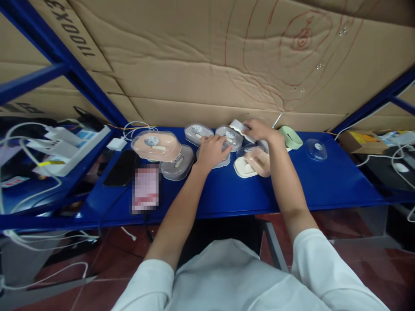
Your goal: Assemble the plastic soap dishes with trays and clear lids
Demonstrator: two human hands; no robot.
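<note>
Hands apart: left hand [212,151] palm-down, fingers spread over the clear-lidded gray box [236,141] mid-table, right hand [257,129] with its fingers at a white piece [239,125] just beside that box, can't tell if it's gripped. Peach box [156,149] sits partly over a second gray box [179,167] to the left, near the phone [120,169]; green box [290,137] and clear lid [316,150] are on the table [337,183] to the right.
</note>
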